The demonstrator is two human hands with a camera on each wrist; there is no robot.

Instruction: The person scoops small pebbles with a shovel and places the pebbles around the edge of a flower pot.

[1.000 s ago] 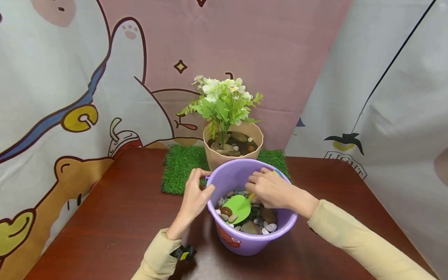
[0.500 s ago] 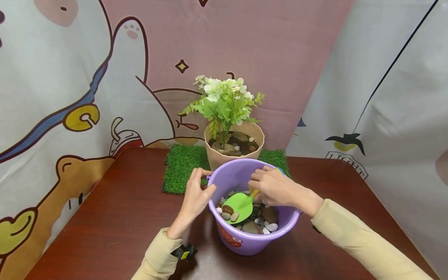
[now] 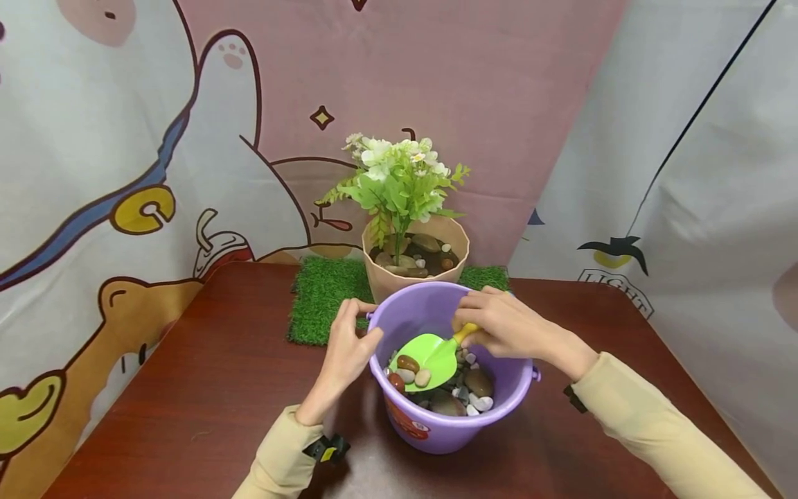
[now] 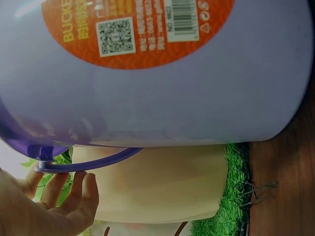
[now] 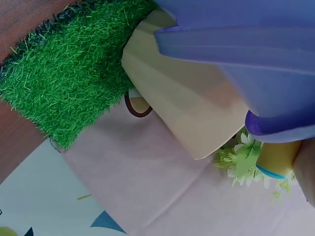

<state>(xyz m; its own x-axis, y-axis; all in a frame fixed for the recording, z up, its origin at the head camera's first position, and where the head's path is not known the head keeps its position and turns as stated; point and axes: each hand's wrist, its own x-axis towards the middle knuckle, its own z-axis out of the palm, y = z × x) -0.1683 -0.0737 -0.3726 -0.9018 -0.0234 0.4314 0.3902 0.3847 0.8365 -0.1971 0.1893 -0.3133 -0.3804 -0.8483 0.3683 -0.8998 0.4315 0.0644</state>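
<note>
A purple bucket (image 3: 445,430) with stones in its bottom (image 3: 479,382) stands on the table. My right hand (image 3: 505,322) grips the yellow handle of a green toy shovel (image 3: 439,359) inside the bucket. Several smooth pebbles (image 3: 408,362) lie at the front of its blade. In the right wrist view, the yellow handle end (image 5: 278,157) shows beside the bucket rim. My left hand (image 3: 349,350) holds the bucket's left rim, thumb on the edge. The left wrist view shows the fingers (image 4: 83,199) bent beside the purple carrying handle (image 4: 98,162).
Behind the bucket, a beige pot (image 3: 389,284) holds white flowers (image 3: 399,166) and stones. It stands on a green artificial grass mat (image 3: 327,298). The brown table (image 3: 249,367) meets a printed cloth backdrop (image 3: 499,90) at the back and sides.
My right hand has moved the shovel up and to the right, higher above the stones, with pebbles on its blade. My left hand has stayed at the rim.
</note>
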